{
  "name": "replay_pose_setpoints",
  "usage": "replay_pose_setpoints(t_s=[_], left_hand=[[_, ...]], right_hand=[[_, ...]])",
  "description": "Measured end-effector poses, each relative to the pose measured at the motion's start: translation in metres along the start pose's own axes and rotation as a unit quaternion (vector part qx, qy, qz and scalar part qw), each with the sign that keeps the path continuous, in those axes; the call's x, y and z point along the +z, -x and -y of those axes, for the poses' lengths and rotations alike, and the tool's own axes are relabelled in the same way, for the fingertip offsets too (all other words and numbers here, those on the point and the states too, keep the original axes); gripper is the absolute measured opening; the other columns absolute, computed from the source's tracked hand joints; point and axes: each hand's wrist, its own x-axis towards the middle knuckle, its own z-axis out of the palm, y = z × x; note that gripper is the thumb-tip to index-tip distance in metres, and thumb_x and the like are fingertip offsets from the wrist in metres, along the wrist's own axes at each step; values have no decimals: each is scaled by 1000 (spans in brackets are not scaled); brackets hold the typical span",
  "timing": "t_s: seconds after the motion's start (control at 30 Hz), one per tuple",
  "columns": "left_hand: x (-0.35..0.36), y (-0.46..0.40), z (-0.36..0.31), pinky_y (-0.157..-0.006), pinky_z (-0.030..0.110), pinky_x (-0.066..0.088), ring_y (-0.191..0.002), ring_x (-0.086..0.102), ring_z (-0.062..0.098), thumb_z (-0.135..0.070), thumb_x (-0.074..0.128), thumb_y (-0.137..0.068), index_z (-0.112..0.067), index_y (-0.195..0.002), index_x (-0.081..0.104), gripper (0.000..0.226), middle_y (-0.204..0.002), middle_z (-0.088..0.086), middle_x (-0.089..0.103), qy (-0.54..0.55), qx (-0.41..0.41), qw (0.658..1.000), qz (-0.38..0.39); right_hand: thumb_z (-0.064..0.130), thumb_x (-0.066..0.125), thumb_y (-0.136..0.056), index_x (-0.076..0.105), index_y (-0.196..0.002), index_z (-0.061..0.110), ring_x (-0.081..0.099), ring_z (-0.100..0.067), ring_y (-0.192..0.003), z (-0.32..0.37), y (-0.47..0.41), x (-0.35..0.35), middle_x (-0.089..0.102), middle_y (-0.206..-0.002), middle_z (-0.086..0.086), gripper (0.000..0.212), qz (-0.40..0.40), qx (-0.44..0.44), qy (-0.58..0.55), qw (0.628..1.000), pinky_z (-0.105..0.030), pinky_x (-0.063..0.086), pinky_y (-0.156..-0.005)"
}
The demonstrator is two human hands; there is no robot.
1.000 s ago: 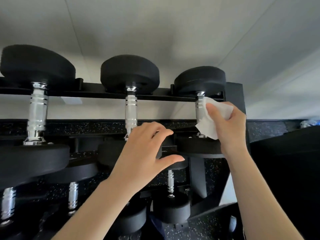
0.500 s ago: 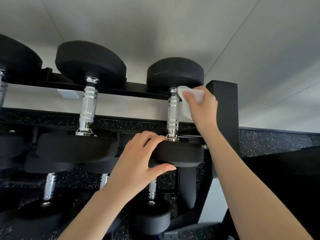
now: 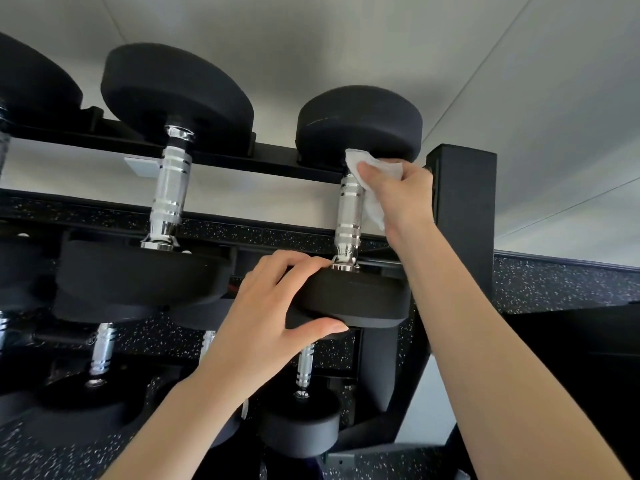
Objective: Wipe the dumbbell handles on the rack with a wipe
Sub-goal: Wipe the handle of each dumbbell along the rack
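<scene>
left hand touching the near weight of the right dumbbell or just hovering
Touching. The head view shows the left hand gripping the near weight: fingers curl over its top edge and the thumb presses its front face.

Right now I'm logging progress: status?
Right hand grips wipe at handle top. Left hand grips the near head. Nothing in the way.
</scene>
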Motion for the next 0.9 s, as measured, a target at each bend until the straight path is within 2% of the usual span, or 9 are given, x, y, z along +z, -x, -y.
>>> replay_pose_setpoints(t_s=[0.1, 0.23, 0.33, 0.4, 0.5, 0.6, 0.77, 0.9], left_hand=[[1, 1, 1, -101, 29, 34, -116, 40, 1, -63, 57, -74, -38, -126, 47, 58, -119, -23, 41, 3, 0, 1000, -2], [-1, -1, 0, -100, 31, 36, -115, 40, 1, -63, 57, -73, -36, -125, 49, 59, -119, -22, 42, 5, 1, 1000, 3], [-1, -2, 0, -100, 34, 37, -115, 40, 2, -63, 58, -72, -36, -125, 49, 60, -118, -22, 42, 7, 0, 1000, 5], [-1, -3, 1, -99, 37, 38, -115, 40, 2, -63, 59, -72, -36, -124, 49, 60, -118, -22, 42, 8, 3, 1000, 3], [0, -3, 0, -100, 38, 38, -115, 40, 1, -64, 58, -72, -36, -124, 49, 60, -118, -23, 41, 8, 4, 1000, 2], [-1, -2, 0, -100, 37, 38, -117, 39, 1, -64, 58, -72, -39, -125, 47, 59, -118, -24, 41, 8, 2, 1000, 6], [0, -2, 1, -99, 32, 37, -117, 38, 0, -64, 57, -73, -39, -125, 47, 59, -119, -25, 40, 0, 5, 1000, 6], [0, -1, 1, -100, 30, 35, -118, 38, -1, -63, 57, -73, -40, -126, 46, 58, -119, -25, 40, -1, 5, 1000, 4]], right_hand=[[17, 75, -78, 67, -97, 13, 66, -20, -92, 1, 5, -12, 69, -96, -5, 21, 54, -10, 69, 996, -30, 55, -79], [18, 78, -75, 69, -83, 17, 64, -21, -85, -4, 28, -23, 68, -88, -5, 12, 127, -19, 140, 982, -28, 52, -68], [20, 80, -72, 70, -79, 17, 59, -12, -70, -9, 44, -32, 65, -80, -1, 12, 154, -25, 200, 967, -13, 47, -51], [20, 80, -72, 72, -76, 17, 54, -5, -60, -9, 50, -37, 63, -72, 5, 10, 178, -24, 217, 960, -8, 42, -45], [23, 82, -70, 74, -74, 21, 52, -3, -65, -13, 51, -41, 58, -65, 13, 10, 199, -22, 249, 948, -11, 43, -54], [25, 83, -67, 74, -73, 24, 59, -12, -79, -17, 46, -45, 64, -72, 8, 11, 222, 1, 257, 940, -29, 52, -75], [19, 81, -70, 72, -75, 18, 62, -16, -73, -26, 41, -56, 68, -76, -1, 10, 237, 66, 203, 948, -35, 53, -79], [13, 82, -68, 72, -74, 13, 66, -22, -80, -31, 39, -57, 71, -85, -7, 12, 233, 83, 164, 955, -41, 55, -86]])
